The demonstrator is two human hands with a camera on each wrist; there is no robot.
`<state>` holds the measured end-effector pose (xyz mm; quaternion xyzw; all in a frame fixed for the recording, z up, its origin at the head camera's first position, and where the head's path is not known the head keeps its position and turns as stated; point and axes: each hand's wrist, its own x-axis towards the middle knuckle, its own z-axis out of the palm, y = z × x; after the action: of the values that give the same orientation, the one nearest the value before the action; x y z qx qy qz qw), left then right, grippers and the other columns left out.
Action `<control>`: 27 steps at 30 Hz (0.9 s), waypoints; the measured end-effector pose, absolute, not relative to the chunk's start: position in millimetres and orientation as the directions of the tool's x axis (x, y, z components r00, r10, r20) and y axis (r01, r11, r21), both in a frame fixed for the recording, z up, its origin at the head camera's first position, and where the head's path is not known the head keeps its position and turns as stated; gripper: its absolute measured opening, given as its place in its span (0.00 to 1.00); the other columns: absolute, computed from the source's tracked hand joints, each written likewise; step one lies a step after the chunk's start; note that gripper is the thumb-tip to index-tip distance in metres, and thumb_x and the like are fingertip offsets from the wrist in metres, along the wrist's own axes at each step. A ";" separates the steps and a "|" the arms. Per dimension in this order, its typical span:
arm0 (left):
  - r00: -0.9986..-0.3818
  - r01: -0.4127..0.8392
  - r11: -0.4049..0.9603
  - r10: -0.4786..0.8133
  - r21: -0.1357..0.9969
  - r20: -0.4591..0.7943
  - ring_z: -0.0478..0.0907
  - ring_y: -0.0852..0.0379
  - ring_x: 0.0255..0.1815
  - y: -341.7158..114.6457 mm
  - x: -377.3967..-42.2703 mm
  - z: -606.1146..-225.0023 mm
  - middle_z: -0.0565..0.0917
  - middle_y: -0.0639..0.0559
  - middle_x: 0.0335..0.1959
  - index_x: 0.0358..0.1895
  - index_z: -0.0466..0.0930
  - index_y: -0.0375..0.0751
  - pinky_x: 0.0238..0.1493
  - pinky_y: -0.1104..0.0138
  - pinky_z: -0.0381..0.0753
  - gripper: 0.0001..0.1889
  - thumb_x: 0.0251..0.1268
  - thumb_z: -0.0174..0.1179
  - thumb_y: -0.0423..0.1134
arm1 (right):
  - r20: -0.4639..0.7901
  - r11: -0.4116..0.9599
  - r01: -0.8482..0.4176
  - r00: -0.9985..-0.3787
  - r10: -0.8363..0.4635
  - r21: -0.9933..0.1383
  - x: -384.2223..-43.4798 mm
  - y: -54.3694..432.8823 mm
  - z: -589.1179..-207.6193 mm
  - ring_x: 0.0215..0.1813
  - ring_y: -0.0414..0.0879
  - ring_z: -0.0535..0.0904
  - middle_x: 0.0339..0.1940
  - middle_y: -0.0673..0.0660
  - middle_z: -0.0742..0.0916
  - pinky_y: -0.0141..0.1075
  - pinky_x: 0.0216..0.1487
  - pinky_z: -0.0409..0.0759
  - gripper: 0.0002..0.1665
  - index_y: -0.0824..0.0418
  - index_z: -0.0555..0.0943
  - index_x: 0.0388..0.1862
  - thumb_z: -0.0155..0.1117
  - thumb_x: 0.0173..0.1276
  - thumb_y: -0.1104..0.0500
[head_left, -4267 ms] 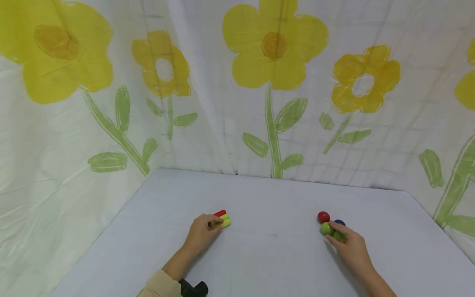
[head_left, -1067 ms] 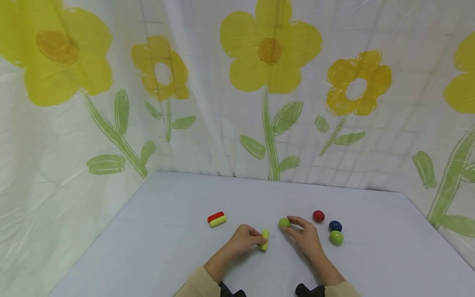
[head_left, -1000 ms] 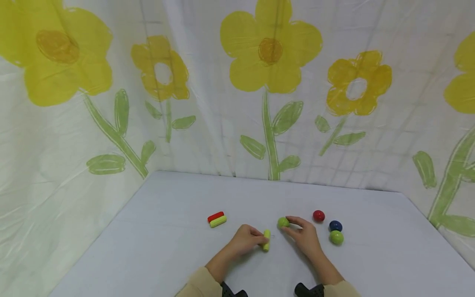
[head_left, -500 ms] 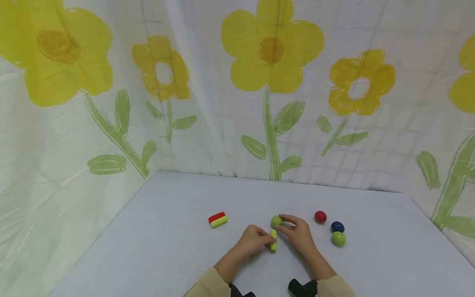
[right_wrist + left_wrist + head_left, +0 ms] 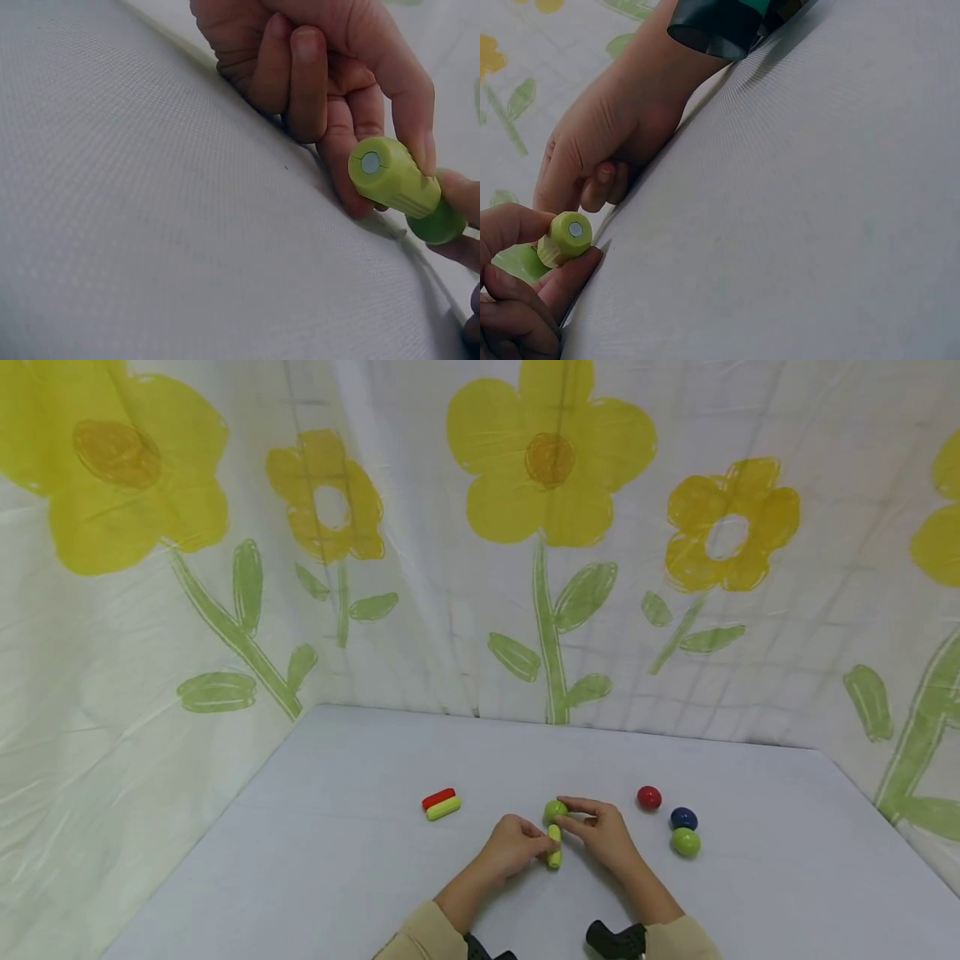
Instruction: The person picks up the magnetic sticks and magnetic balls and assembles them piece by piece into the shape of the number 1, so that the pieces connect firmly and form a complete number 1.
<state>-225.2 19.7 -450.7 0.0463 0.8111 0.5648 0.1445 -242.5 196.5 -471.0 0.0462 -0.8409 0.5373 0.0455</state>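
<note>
My left hand (image 5: 513, 847) pinches a yellow-green building rod (image 5: 554, 859) between thumb and fingers near the table's middle. A round grey disc sits in the rod's near end (image 5: 370, 162), seen in the right wrist view. With thumb and index finger, my right hand (image 5: 602, 835) grips a green ball (image 5: 555, 811) at the rod's far end. Ball and rod stand end to end in line, the ball right against the rod in the right wrist view. Behind the rod in the left wrist view, the ball (image 5: 531, 261) is partly hidden.
Left of my hands, a red rod (image 5: 438, 798) and a yellow-green rod (image 5: 443, 808) lie side by side. To the right rest a red ball (image 5: 648, 797), a blue ball (image 5: 684, 818) and another green ball (image 5: 686, 842). A flower-printed curtain (image 5: 420, 652) hangs behind the white table (image 5: 360, 752).
My hands have taken one yellow-green rod and one green ball from the side groups to the middle. The hands have come together, and ball and rod now meet.
</note>
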 end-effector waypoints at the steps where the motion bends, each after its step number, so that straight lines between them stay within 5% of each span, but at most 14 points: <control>1: -0.955 -0.086 0.357 0.238 0.930 -0.180 0.62 0.62 0.20 19.9 -225.4 -451.7 0.82 0.55 0.21 0.27 0.85 0.36 0.21 0.71 0.59 0.08 0.57 0.69 0.38 | 0.126 0.412 -0.129 -0.991 -0.035 -0.902 -242.3 196.4 -470.8 0.24 0.39 0.63 0.47 0.58 0.87 0.30 0.24 0.62 0.19 0.63 0.85 0.50 0.72 0.61 0.58; 27: -0.957 -0.024 0.337 0.264 0.941 -0.119 0.67 0.62 0.23 17.5 -223.7 -451.2 0.80 0.56 0.21 0.27 0.84 0.33 0.23 0.71 0.63 0.08 0.55 0.69 0.36 | 0.119 0.388 -0.124 -0.992 -0.036 -0.913 -235.7 193.4 -467.7 0.17 0.37 0.59 0.48 0.59 0.86 0.29 0.20 0.59 0.21 0.63 0.84 0.53 0.72 0.61 0.60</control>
<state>-223.7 17.5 -451.2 0.0745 0.8078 0.5710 0.1262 -235.7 193.4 -467.7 0.0480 -0.8320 0.5512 0.0399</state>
